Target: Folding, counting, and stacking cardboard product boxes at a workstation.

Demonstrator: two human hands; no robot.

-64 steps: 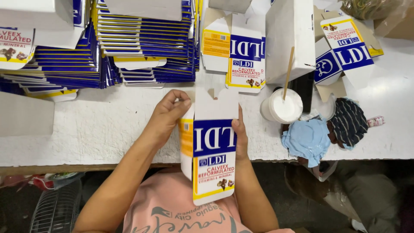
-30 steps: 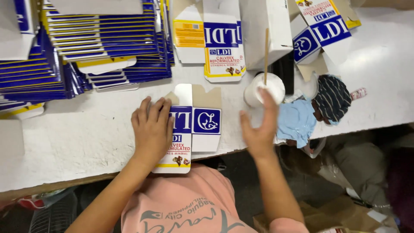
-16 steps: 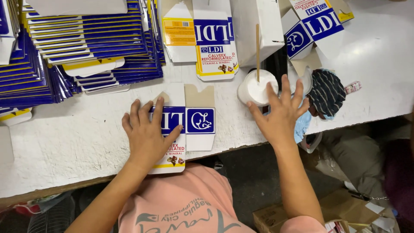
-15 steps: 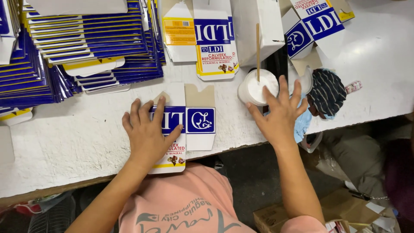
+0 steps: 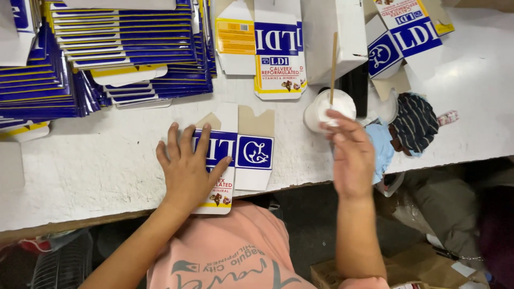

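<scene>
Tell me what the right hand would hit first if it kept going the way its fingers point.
The right hand points away from the person, fingertips already at the white cup with the wooden stick. That cup comes first; the upright white box stands behind it, though depth is unclear.

White table [image 5: 96,160] carries flat carton [image 5: 235,155] near front edge. Behind carton: stacks of flat blue cartons [image 5: 123,48]. Right of carton: white cup w/ stick [image 5: 327,109], then blue cloth [image 5: 381,150] & striped cloth [image 5: 415,123].
</scene>
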